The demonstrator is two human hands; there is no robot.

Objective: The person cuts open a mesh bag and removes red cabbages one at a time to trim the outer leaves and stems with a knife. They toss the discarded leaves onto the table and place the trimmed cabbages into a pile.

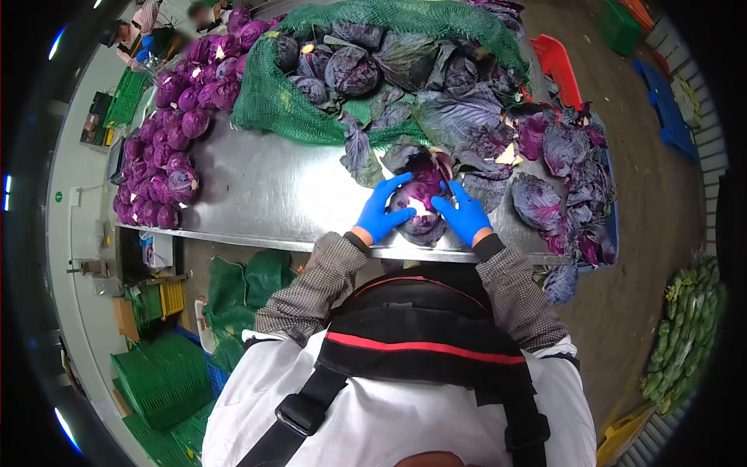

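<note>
At the far left, ribbed green crates [163,381] are standing below table level. On the left end of the metal table [257,175], trimmed cabbages [177,137] are lying in a heap: round, smooth, glossy purple, with pale cut stems showing on several. Toward the back centre, a green mesh sack [261,113] is lying open, containing dark cabbages [352,71] with dull, leafy outer layers.

At the near edge, in front of the sack, a red cabbage [425,190] is resting on the bare metal. My left hand [381,212], in a smooth blue glove, is holding its left side, fingers parted. My right hand [467,214], gloved alike, is holding the opposite side; the pale stem is showing between my thumbs.

Farther right, loose leaves [463,113] are spreading from the sack's mouth, broad, veined and wrinkled. Behind them, a red bin [557,66] is standing, its contents mostly hidden. Next, a blue crate [615,226] is carrying discarded-looking leaves [566,148], heaped above its rim, dusky blue-grey to bright purple.
</note>
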